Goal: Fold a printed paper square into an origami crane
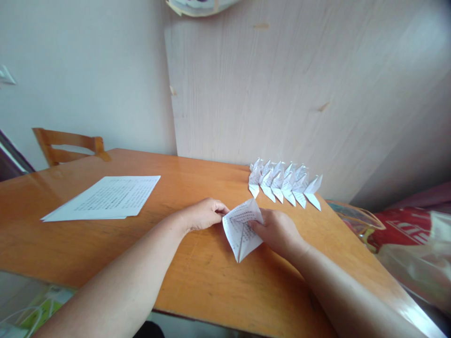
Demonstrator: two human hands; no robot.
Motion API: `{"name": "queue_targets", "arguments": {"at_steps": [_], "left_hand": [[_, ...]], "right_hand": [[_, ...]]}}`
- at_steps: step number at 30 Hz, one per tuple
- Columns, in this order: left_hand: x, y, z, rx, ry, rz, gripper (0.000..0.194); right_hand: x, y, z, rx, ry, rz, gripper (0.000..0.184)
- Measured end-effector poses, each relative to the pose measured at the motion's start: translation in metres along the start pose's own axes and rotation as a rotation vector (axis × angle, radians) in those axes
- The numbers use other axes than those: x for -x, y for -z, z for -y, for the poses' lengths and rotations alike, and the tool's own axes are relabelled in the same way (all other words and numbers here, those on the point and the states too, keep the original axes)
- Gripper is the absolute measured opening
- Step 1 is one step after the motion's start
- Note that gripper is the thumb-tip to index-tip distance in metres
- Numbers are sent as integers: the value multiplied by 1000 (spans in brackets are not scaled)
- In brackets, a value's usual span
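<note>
A partly folded sheet of printed paper (243, 234), diamond-shaped with creases meeting at its lower point, is held above the wooden table. My right hand (280, 230) grips its right side, with the thumb pressed on the printed face and the other fingers hidden behind. At the paper's left corner, my left hand (206, 215) has its fingers curled and pinching the edge; some fingertips are partly out of sight. Beyond the right hand stand rows of folded paper pieces (278, 183) with upright pointed tips.
A stack of printed sheets (116, 196) lies on the left of the wooden table (190, 281). Behind it stands a wooden chair (72, 142). A pale panel (225, 94) borders the far edge. Red and clear plastic bags (405, 230) sit beyond the right edge.
</note>
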State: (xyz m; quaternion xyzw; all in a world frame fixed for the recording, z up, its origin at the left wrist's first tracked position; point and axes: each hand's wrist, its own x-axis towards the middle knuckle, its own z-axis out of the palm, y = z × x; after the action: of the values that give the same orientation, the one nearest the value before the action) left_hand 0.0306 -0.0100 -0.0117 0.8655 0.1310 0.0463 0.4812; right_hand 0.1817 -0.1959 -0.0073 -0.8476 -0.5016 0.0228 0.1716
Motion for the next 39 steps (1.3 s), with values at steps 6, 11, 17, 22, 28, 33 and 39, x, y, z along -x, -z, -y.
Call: {"name": "queue_targets", "arguments": {"at_steps": [6,11,17,22,28,33,39], "left_hand": [[-4,-3,3,-19,-48,-13,23],[-4,-5,5,80,-35,11,23],[-5,-7,6,91,-14,0,24],[-9,-10,11,28,-36,-34,26],[-14,-15,21,-33,-3,-94,27],[-12,-17,11,-155,57,-167,26],[-8,-22,-5,-336,118,-247,17]], "right_hand": [[-1,-3,-1,10,-5,-12,19],[0,-3,-1,10,-7,-9,19],[0,-2,-1,-10,-10,-5,18],[0,-2,-1,-17,-17,-10,17],[0,-1,1,-26,-7,0,16],[0,-1,2,-9,9,-4,16],[2,-1,3,44,22,-18,19]]}}
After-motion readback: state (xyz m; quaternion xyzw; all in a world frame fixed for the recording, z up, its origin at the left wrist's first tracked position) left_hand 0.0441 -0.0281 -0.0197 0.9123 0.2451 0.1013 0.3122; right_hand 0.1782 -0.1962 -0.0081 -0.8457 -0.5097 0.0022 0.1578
